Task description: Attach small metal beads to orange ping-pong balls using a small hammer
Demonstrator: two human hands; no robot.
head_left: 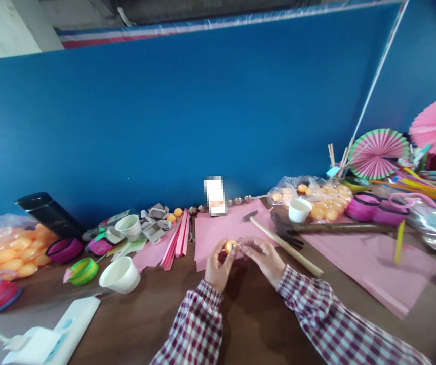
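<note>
Between the thumb and fingers of my left hand (216, 269) is a small orange ball (230, 246), like a ping-pong ball, with something silvery at its right side. My right hand (264, 257) is closed in a pinch just right of the ball. What its fingertips hold is too small to make out. Both hands are above the near edge of a pink paper sheet (212, 230) on the brown table. A hammer (286, 246) with a light wooden handle lies just beyond my right hand.
Several silvery balls (237, 201) line the back. Bags of orange balls (326, 200) stand left and right. White cups (120, 275), folded pink paper strips (180, 238), a power strip (71, 324), a long dark-handled tool (343, 227) and paper fans (379, 154) surround the work area.
</note>
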